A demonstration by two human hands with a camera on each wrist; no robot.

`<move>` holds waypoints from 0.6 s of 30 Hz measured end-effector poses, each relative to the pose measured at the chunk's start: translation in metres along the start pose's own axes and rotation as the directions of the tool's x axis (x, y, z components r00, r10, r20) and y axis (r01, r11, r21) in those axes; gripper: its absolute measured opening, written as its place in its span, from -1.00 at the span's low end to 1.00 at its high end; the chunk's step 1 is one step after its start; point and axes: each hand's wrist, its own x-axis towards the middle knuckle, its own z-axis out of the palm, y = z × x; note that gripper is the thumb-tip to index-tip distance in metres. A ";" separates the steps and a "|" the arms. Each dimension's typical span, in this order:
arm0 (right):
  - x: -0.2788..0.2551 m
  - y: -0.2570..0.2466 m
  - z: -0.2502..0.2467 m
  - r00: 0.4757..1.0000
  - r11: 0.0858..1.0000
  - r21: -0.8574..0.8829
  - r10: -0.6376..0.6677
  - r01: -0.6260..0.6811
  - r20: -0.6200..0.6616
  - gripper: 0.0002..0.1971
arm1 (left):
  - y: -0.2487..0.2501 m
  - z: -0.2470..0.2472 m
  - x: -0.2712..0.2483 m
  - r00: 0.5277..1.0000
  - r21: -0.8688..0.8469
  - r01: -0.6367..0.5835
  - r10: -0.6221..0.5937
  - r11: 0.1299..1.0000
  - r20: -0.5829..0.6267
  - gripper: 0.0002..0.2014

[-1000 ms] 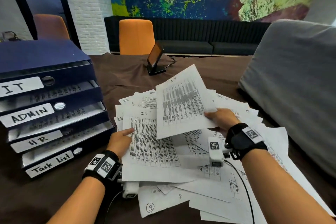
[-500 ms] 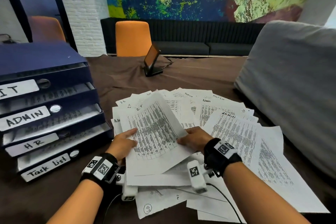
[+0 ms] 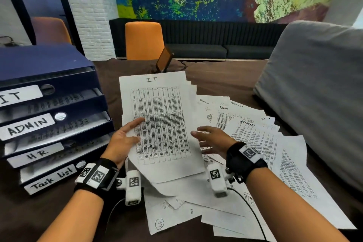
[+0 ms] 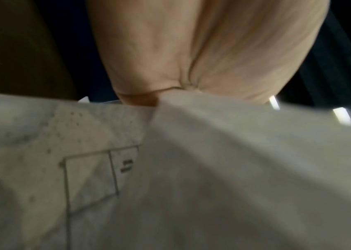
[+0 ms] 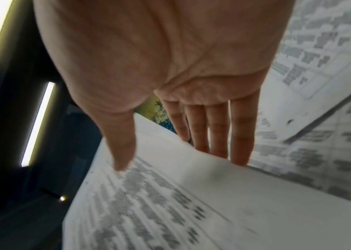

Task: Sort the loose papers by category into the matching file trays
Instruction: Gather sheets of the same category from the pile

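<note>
A small stack of printed sheets headed IT stands tilted up above the pile of loose papers. My left hand pinches its left edge, thumb on the printed face; the left wrist view shows only the palm and blurred paper. My right hand hovers at the stack's right edge with straight, spread fingers, holding nothing. The blue file trays stand at the left, labelled IT, ADMIN, HR and Task list, each with sheets inside.
A large grey cushion borders the papers on the right. A dark tablet on a stand sits behind the pile on the brown tablecloth. An orange chair is at the table's far edge.
The IT sheets lay on the pile under both hands; now my left hand holds them raised and squared up. My right hand has come off them and opened.
</note>
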 end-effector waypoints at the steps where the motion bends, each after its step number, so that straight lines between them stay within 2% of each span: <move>1: 0.000 -0.003 0.000 1.000 0.999 0.047 -0.006 0.006 0.007 -0.45 | 0.004 0.000 0.000 1.000 0.021 -0.019 0.019 1.000 0.001 -0.28; 5: -0.001 -0.027 -0.008 0.995 0.969 0.228 -0.092 0.097 -0.034 -0.51 | 0.041 0.010 0.004 0.983 0.099 -0.180 0.176 0.979 0.054 -0.24; 9: -0.007 -0.055 -0.018 0.972 0.931 0.279 -0.233 0.234 -0.035 -0.76 | 0.083 0.032 0.007 0.928 0.112 -0.372 0.369 0.922 0.045 -0.18; 11: -0.010 -0.066 -0.024 0.953 0.889 0.344 -0.291 0.302 -0.082 -0.79 | 0.092 0.042 0.008 0.918 0.104 -0.397 0.397 0.912 0.012 0.02; 13: -0.014 -0.077 -0.029 0.926 0.864 0.335 -0.341 0.376 -0.162 -0.79 | 0.094 0.050 0.009 0.921 0.161 -0.367 0.382 0.916 -0.073 0.03; 14: -0.015 -0.081 -0.032 0.907 0.858 0.298 -0.372 0.418 -0.200 -0.78 | 0.091 0.053 0.010 0.923 0.180 -0.343 0.366 0.922 -0.117 -0.11; 17: -0.015 -0.086 -0.038 0.855 0.850 0.160 -0.459 0.502 -0.240 -0.78 | 0.080 0.061 0.017 0.919 0.217 -0.293 0.336 0.931 -0.205 -0.84; 18: -0.015 -0.085 -0.039 0.846 0.851 0.121 -0.475 0.512 -0.240 -0.79 | 0.075 0.062 0.020 0.913 0.260 -0.293 0.350 0.920 -0.211 -0.92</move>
